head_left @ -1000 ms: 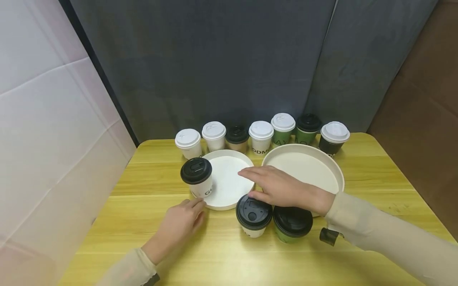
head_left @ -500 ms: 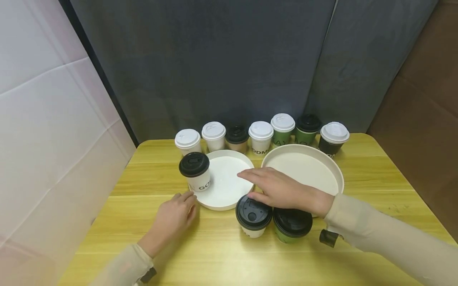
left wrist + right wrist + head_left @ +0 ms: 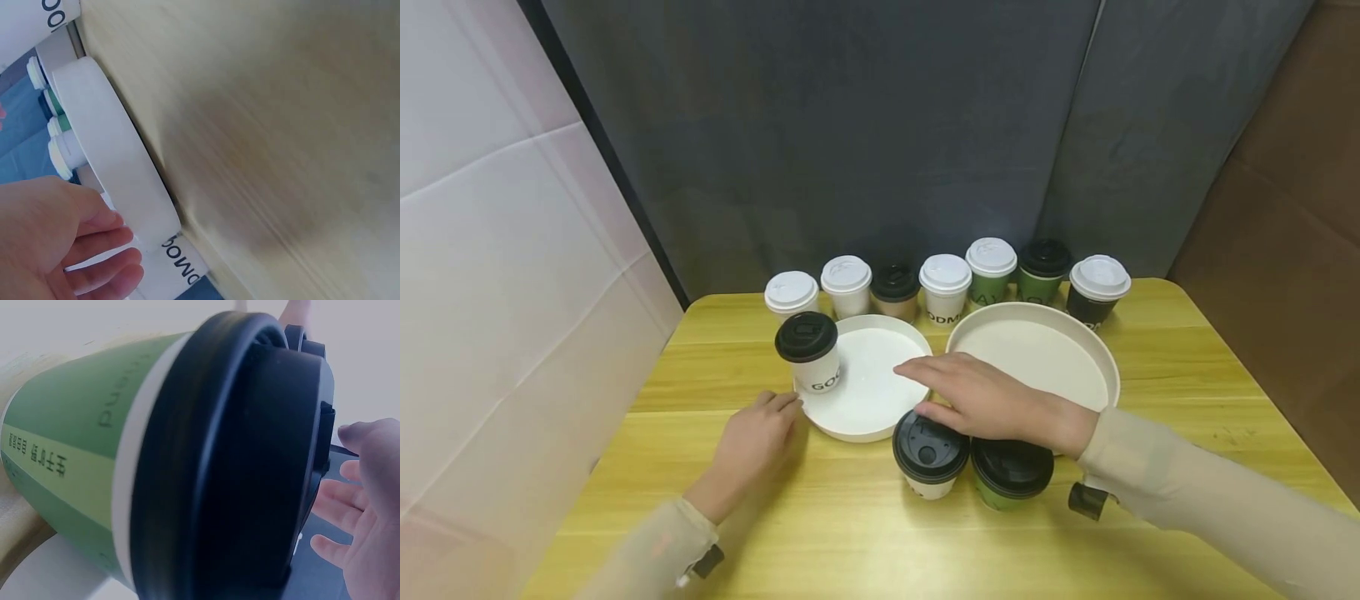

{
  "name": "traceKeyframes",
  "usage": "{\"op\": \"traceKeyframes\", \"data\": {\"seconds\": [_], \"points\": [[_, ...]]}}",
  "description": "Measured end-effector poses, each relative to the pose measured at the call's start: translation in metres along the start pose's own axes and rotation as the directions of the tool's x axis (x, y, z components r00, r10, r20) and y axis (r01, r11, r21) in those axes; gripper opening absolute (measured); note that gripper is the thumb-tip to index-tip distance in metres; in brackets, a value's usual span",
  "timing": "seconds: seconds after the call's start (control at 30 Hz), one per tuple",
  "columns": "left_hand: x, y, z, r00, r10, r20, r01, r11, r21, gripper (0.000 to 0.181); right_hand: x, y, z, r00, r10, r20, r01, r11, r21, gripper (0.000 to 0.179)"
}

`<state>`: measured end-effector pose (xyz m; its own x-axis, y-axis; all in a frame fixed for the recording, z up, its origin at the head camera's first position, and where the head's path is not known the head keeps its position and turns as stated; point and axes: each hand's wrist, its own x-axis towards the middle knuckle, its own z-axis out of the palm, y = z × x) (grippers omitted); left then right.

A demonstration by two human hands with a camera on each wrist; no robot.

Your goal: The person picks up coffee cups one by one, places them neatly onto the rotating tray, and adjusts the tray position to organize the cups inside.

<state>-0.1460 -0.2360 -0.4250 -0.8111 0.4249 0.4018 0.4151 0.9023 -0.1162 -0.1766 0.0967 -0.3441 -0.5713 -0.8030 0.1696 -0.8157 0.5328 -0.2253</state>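
A white cup with a black lid (image 3: 806, 337) stands upright at the left side of the white round tray (image 3: 874, 421). Near its base is my left hand (image 3: 752, 446), fingertips right at the tray rim; in the left wrist view those fingers (image 3: 109, 259) are loosely bent beside the tray wall (image 3: 119, 144). My right hand (image 3: 981, 396) reaches over a pale cup with a black lid (image 3: 930, 450), the thumb overlapping that lid. Beside it, a green cup with a black lid (image 3: 1011, 471) sits under the right wrist and fills much of the right wrist view.
A cream round tray (image 3: 1033, 342) is partly hidden by my right hand. Behind the trays runs a row of several lidded cups, among them a white-lidded white cup (image 3: 946, 283) and a white-lidded black cup (image 3: 1097, 292). A dark grey curtain (image 3: 820, 133) hangs behind the wooden table (image 3: 850, 533).
The black-lidded white cup has shifted slightly away and left on the white tray. My left hand has drawn back to the left from the tray's front rim. The right hand has hardly moved.
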Motion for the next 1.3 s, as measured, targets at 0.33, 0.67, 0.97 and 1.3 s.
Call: {"op": "traceKeyframes", "data": {"seconds": [0.33, 0.67, 0.97, 1.3], "points": [[0.007, -0.016, 0.004, 0.999, 0.042, 0.026, -0.043, 0.999, 0.02, 0.035, 0.0, 0.0, 0.0, 1.0, -0.012, -0.005, 0.012, 1.0, -0.004, 0.052], [0.009, -0.029, 0.01, 0.999, 0.034, 0.03, -0.033, 0.999, -0.019, 0.039, 0.0, -0.002, 0.001, 1.0, -0.002, -0.002, 0.002, 1.0, -0.001, 0.05], [0.01, -0.034, 0.011, 0.999, 0.037, 0.027, -0.036, 0.998, -0.044, 0.04, 0.0, 0.0, 0.002, 1.0, -0.006, -0.009, 0.006, 1.0, -0.009, 0.05], [0.013, -0.029, -0.001, 0.995, 0.06, -0.076, -0.067, 0.993, -0.096, 0.039, -0.004, -0.002, -0.011, 1.0, 0.021, -0.019, -0.022, 0.999, -0.026, 0.052]]}}
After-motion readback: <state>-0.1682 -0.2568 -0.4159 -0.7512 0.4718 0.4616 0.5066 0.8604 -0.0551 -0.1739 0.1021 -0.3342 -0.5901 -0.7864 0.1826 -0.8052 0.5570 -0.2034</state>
